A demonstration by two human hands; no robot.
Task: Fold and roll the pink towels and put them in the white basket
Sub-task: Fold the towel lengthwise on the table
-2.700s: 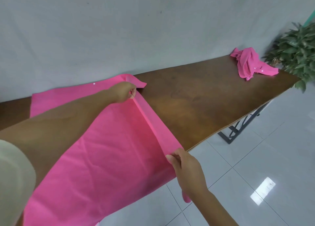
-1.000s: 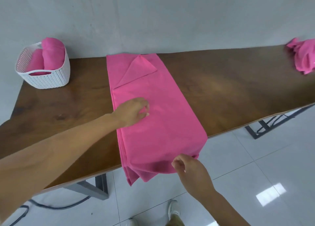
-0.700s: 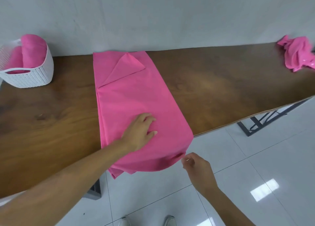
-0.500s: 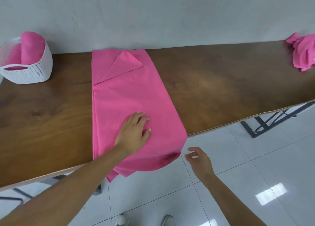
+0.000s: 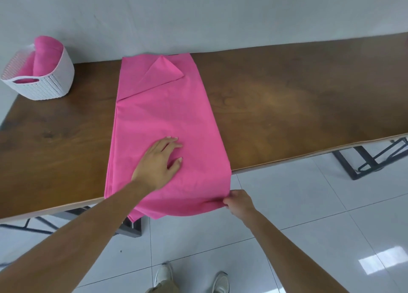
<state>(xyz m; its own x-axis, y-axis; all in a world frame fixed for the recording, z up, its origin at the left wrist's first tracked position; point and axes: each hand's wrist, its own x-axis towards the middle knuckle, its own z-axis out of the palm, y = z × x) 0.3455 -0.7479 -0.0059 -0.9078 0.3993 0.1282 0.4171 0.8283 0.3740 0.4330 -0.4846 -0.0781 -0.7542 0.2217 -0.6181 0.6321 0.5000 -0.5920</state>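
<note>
Mid-fold on the pink towel (image 5: 167,120): spread as a long narrow strip at centre frame, running from the far side of the counter (image 5: 287,107) down to the near edge and hanging over it, with one far corner (image 5: 161,74) turned back into a triangle at upper centre. Pressed flat on its near half by the left grip (image 5: 157,162), fingers straight and spread on the cloth, holding nothing. Pinched at its lower right corner, just below the counter edge, by the right grip (image 5: 237,202), fingertips closed on the hem. Judged as the tail of the folding step, with rolling not yet begun; lengthwise folds apparently finished, going by the stacked layers along the left edge. Next, probably: drawing the overhanging end taut and square, then rolling tightly from the near end toward the triangle, perhaps for tucking the roll shut. Calls for keeping the layered edges aligned, given a slight splay at lower left, and for steady pressure from the flat palm against slipping. Further out, at upper left: white basket (image 5: 50,87) standing on the counter, well apart from the strip, already holding rolled pink towels (image 5: 47,54). Below: pale floor tiles, dark metal legs (image 5: 362,162) at right, shoes (image 5: 163,277) at bottom centre. No brand, label or writing readable anywhere.
</note>
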